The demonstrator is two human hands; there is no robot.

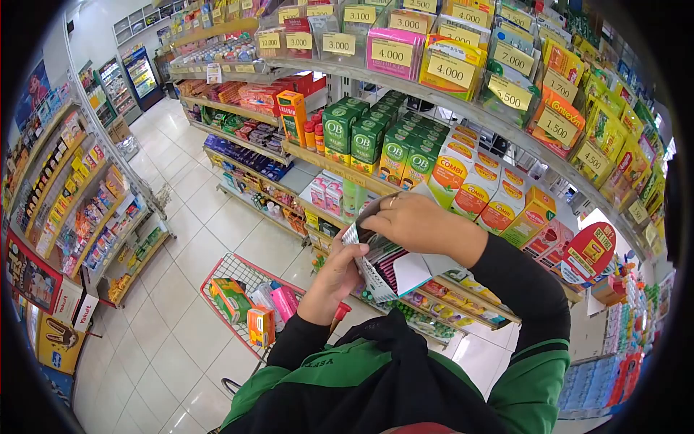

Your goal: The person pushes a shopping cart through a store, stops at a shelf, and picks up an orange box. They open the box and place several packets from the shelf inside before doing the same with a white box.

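An opened cardboard box [376,281], white and green with printed text, is held tilted in front of my chest. Several thin sachets [390,266] with pink and dark edges stand in a row inside it. My left hand [338,275] grips the near left side of the box, thumb along its edge. Over the far end of the box, my right hand [416,223], with a ring on one finger, is bent down with its fingers closed. A dark, shiny piece shows by those fingertips, but what they pinch is partly hidden.
Ahead stands a shelf with green OB boxes [337,130], COMBI boxes [452,168] and priced sachets [394,54] hanging above. A wire shopping cart [217,307] with several packages is at lower left. Another stocked shelf [61,195] lines the left of the tiled aisle [159,311].
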